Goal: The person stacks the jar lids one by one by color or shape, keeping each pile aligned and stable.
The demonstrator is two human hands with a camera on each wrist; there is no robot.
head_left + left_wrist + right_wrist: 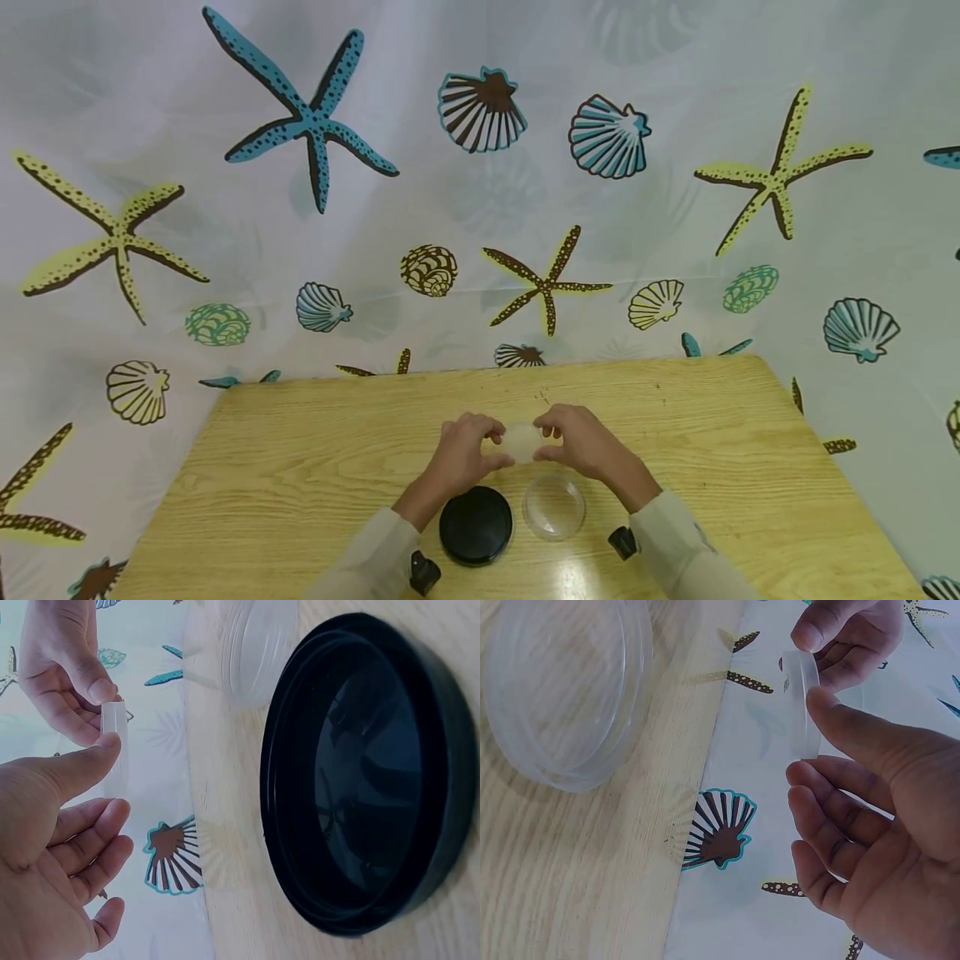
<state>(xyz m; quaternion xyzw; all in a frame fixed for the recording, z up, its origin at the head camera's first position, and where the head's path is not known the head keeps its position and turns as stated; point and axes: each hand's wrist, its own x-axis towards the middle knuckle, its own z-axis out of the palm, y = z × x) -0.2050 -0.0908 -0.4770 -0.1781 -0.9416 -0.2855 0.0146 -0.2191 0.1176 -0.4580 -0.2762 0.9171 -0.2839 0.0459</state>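
A translucent white round lid [522, 442] is held between both hands above the wooden table. My left hand [468, 450] pinches its left edge, with the thumb [90, 769] on the near face. From the opposite side my right hand [573, 437] grips the right edge between thumb and fingers. Both wrist views show the lid [802, 705] edge-on, a thin disc with a short rim. Below the left wrist lies a shallow black round dish [476, 527] with a raised rim. Right beside it, a clear round container [553, 508] rests on the table.
The wooden table [315, 467] has light grain and ends at a white cloth [420, 192] printed with starfish and shells. Small black cameras [424, 573] stick out at both sleeves, close to the dish and the clear container.
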